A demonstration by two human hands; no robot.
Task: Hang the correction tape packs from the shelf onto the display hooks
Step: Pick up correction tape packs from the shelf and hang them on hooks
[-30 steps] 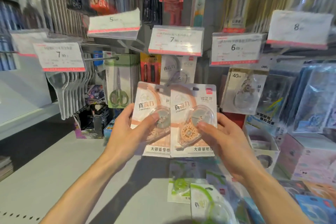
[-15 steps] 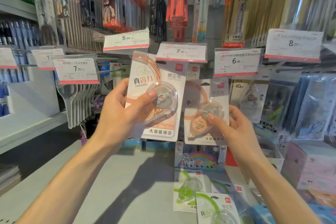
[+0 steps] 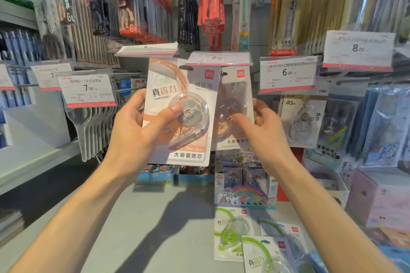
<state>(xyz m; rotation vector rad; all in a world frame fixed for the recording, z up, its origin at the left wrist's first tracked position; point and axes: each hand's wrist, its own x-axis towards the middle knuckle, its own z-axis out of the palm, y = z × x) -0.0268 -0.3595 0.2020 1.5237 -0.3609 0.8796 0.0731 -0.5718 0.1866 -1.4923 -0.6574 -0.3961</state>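
- Your left hand (image 3: 135, 137) grips an orange correction tape pack (image 3: 180, 115) upright at chest height: the thumb presses the clear blister on the front and the fingers wrap behind the card's left edge.
- The top edge of that pack sits just under the price tag marked 7 (image 3: 218, 58), which tilts up nearly flat at the front of the hook.
- Your right hand (image 3: 265, 131) is at a second orange pack (image 3: 236, 108), just right of the first and partly behind it. The fingers curl around its lower right side, but the hand and the pack are blurred, so you cannot tell whether it is pinched or merely touched.
- The second pack's top reaches up behind the same price tag; whether it is on the hook cannot be seen.
- On the grey shelf (image 3: 142, 228) below, near your right forearm, lie green correction tape packs (image 3: 233, 235), flat and overlapping one another.
- A pack labelled 40m (image 3: 298, 117) hangs under the 6.00 tag (image 3: 288, 74) to the right.
- A 7.90 tag (image 3: 87, 90) hangs to the left, above clear plastic spoons (image 3: 84, 126).
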